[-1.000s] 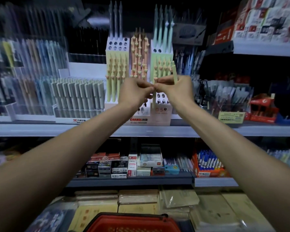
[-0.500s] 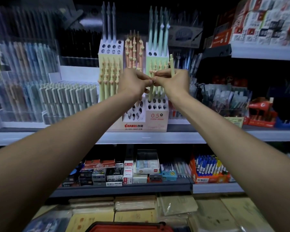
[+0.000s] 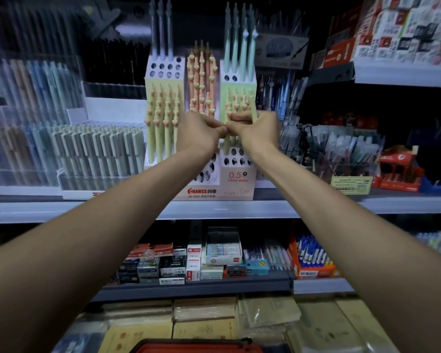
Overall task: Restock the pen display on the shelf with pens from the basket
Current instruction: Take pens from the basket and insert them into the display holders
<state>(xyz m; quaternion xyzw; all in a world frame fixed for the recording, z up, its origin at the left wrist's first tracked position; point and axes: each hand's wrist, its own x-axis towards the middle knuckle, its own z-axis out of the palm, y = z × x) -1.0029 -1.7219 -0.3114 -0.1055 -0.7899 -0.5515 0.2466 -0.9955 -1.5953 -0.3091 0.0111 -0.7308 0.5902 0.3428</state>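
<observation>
R hand [image 3: 259, 131] gripping green pen [image 3: 252, 103] upright before pen display [image 3: 236, 179], pastel pens standing in its holes; L hand [image 3: 201, 133] curling against R, grip unclear; basket [image 3: 196, 346] sitting below display.

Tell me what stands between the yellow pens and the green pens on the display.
In the head view, a column of peach pens stands between the yellow pens and the green pens; lower down, the left hand covers that gap.

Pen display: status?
Right hand grips green pen upright at pen display. Left hand fingertips meet right's, hold unclear. Empty holes below hands. Nothing blocking.
</observation>
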